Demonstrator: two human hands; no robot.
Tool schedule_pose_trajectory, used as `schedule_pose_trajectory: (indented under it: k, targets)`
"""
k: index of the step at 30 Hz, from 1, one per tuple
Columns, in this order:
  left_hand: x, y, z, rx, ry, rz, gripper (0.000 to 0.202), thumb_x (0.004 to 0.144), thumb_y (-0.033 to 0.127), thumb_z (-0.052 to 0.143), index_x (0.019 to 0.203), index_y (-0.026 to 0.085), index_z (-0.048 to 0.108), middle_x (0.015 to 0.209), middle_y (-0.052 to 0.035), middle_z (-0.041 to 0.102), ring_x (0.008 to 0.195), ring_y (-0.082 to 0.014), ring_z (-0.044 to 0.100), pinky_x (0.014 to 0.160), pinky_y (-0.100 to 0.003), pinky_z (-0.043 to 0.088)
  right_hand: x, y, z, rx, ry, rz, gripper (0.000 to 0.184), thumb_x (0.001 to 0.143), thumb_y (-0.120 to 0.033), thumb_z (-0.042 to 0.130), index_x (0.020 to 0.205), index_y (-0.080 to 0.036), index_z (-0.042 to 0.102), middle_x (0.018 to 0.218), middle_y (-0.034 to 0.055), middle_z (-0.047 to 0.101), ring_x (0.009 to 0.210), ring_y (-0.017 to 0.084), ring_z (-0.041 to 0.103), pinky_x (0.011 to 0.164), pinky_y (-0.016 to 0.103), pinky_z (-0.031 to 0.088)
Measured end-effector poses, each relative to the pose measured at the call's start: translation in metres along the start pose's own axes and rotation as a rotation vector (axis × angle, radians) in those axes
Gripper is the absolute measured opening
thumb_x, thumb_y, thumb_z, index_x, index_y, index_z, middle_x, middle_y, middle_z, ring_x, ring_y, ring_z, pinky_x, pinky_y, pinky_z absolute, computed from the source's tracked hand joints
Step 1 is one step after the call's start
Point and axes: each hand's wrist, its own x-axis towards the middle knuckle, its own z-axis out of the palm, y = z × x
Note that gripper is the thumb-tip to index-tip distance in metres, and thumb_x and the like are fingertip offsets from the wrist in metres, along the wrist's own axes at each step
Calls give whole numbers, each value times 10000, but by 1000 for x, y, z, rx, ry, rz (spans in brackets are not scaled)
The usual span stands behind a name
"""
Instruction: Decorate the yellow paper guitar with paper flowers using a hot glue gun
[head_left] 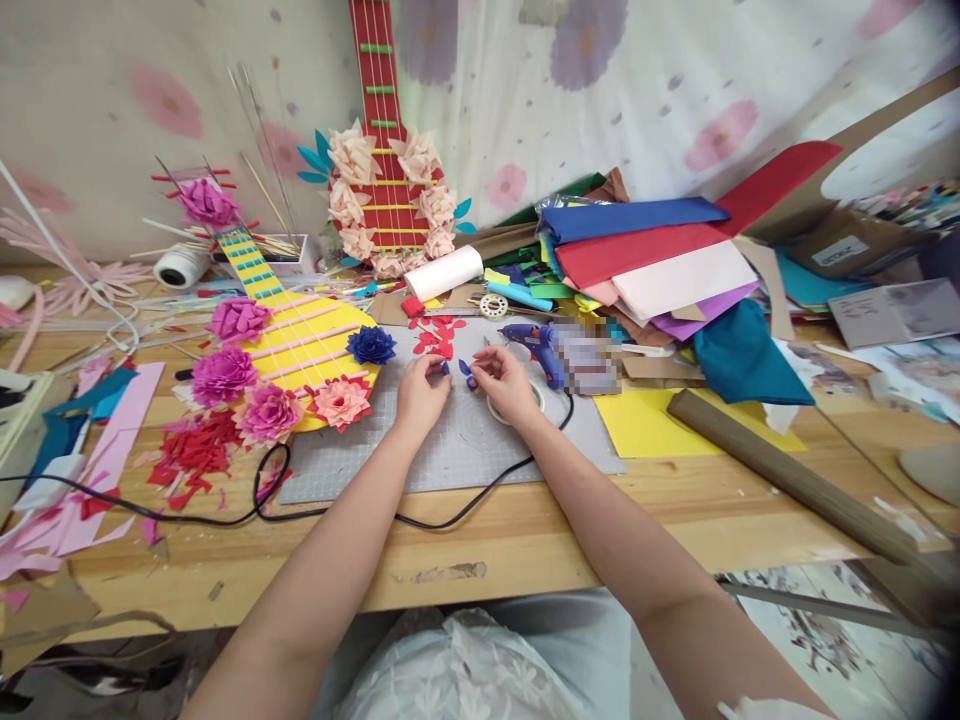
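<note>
Over the grey cutting mat (352,470), both hands are close together. My left hand (421,395) is closed in a pinch, a small dark blue paper piece (446,368) at its fingertips. Facing it, my right hand (504,382) pinches another small blue paper petal (464,368). Small red paper cutouts (442,337) lie just beyond my left hand. A blue glue gun (536,345) rests right of my right hand, and a roll of tape (537,402) shows partly from under that hand. The yellow paper guitar (300,340) with paper flowers lies left of my left hand.
A red paper guitar (386,200) stands at the back. Coloured paper rolls and sheets (645,250) pile up at the right, near a brown roll (787,470). A black cord (450,522) crosses the front. Red scraps (196,452) lie at the left.
</note>
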Motion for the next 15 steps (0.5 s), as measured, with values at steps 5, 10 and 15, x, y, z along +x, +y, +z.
schedule_pose_trajectory:
  k: [5,10,15]
  targets:
    - [-5,10,-4,148,0,165,327,656,59,600,942,208,650,1062,-86,631,1026,-230,567,824,-346,497,-1,-3,0,-26,-46,26,257,707,-375,591,885,-214,500,745,-5,610,598,120,598,551,258,473]
    - [-9,16,-5,145,-111,216,377,701,85,580,1053,209,629,1080,-85,645,976,-210,588,683,-284,494,-3,-6,-2,-122,-96,-12,203,711,-332,576,867,-212,526,754,4,618,644,135,602,605,283,480]
    - [-10,15,-5,159,-141,224,349,705,84,593,1021,222,648,1027,-62,676,881,-181,613,682,-283,478,-2,-7,-3,-128,-140,-40,180,701,-312,570,843,-212,521,731,0,616,675,140,595,640,289,473]
